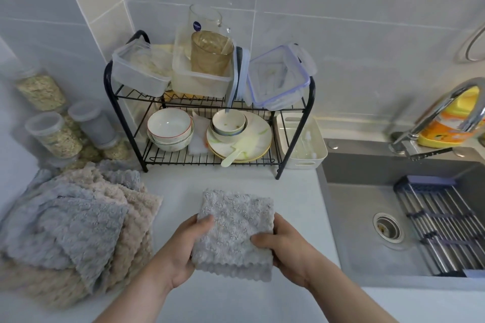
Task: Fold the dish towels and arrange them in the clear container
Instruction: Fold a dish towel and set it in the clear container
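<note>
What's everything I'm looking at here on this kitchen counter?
Folded towel: one, grey, held over the counter.
Towel pile: several, grey and beige, counter left.
Rack: one, black, against the wall.
Containers: three, clear, rack's top shelf.
Bowls: several, white, lower shelf.
Plates: a few, pale yellow, lower shelf.
Jars: several, clear, left of rack.
Basket: one, white, right of rack.
Sink: one, grey, right.
Tap: one, silver, above sink.
Bottle: one, yellow, behind tap.
Left hand: one, grips towel's left edge.
Right hand: one, grips towel's right edge.
</note>
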`<state>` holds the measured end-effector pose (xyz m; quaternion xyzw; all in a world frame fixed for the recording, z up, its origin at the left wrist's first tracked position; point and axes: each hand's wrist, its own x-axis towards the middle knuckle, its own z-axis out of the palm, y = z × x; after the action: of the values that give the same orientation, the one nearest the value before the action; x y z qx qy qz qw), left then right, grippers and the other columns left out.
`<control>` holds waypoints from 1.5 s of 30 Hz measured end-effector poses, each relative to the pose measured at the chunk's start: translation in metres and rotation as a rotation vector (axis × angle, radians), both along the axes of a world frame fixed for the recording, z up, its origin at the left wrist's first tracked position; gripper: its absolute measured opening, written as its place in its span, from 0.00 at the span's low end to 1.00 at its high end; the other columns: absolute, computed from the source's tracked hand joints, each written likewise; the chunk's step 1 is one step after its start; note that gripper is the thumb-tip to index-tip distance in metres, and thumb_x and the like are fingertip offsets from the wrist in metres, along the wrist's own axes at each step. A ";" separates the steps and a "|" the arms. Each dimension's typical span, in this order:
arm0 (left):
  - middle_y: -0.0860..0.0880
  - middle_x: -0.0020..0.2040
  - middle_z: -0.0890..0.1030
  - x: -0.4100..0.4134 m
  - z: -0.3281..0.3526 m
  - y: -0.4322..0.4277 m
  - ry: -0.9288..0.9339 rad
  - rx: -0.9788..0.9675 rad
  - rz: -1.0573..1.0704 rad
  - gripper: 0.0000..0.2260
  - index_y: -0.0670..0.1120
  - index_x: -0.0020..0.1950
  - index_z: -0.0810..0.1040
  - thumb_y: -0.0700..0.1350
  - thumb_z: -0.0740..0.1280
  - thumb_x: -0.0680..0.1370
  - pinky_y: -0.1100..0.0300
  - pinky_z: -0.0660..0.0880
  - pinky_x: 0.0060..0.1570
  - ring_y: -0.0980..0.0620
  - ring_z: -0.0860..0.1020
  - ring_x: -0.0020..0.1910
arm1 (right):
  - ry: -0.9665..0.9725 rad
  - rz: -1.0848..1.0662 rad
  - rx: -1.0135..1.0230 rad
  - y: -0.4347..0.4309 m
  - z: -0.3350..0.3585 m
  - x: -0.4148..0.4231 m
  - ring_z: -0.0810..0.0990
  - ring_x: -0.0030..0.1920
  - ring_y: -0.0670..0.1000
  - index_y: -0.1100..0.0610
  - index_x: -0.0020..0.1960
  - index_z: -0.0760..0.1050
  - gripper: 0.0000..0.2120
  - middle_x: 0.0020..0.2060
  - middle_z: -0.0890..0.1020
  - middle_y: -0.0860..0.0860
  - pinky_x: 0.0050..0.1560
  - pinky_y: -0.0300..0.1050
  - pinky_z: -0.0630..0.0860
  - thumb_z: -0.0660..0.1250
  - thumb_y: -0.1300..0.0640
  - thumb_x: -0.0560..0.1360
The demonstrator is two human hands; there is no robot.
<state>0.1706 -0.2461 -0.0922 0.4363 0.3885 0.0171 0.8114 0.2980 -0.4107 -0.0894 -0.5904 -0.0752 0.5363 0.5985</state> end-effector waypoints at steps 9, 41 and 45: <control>0.44 0.56 0.83 -0.022 -0.010 0.037 -0.098 0.021 -0.070 0.16 0.47 0.60 0.77 0.44 0.72 0.73 0.51 0.79 0.49 0.47 0.82 0.54 | 0.191 -0.175 0.128 0.028 0.000 -0.019 0.83 0.52 0.64 0.61 0.62 0.74 0.20 0.55 0.82 0.62 0.50 0.58 0.80 0.56 0.75 0.74; 0.46 0.50 0.85 -0.016 0.086 0.098 -0.440 0.414 -0.361 0.17 0.49 0.52 0.83 0.31 0.74 0.68 0.57 0.80 0.45 0.47 0.83 0.50 | -0.447 -0.580 0.002 0.042 0.107 -0.092 0.84 0.50 0.58 0.58 0.56 0.78 0.14 0.49 0.85 0.57 0.48 0.48 0.81 0.69 0.70 0.73; 0.45 0.53 0.84 0.016 0.122 0.049 -0.560 0.392 -0.467 0.19 0.50 0.54 0.82 0.36 0.72 0.65 0.55 0.78 0.53 0.47 0.82 0.54 | -0.487 -0.716 0.090 -0.012 0.138 -0.086 0.84 0.51 0.58 0.59 0.57 0.77 0.16 0.51 0.84 0.59 0.50 0.47 0.80 0.69 0.72 0.72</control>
<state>0.1866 -0.1971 0.0294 0.6376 0.0328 0.0243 0.7693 0.2121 -0.4225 0.0485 -0.6617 -0.0282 0.1364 0.7367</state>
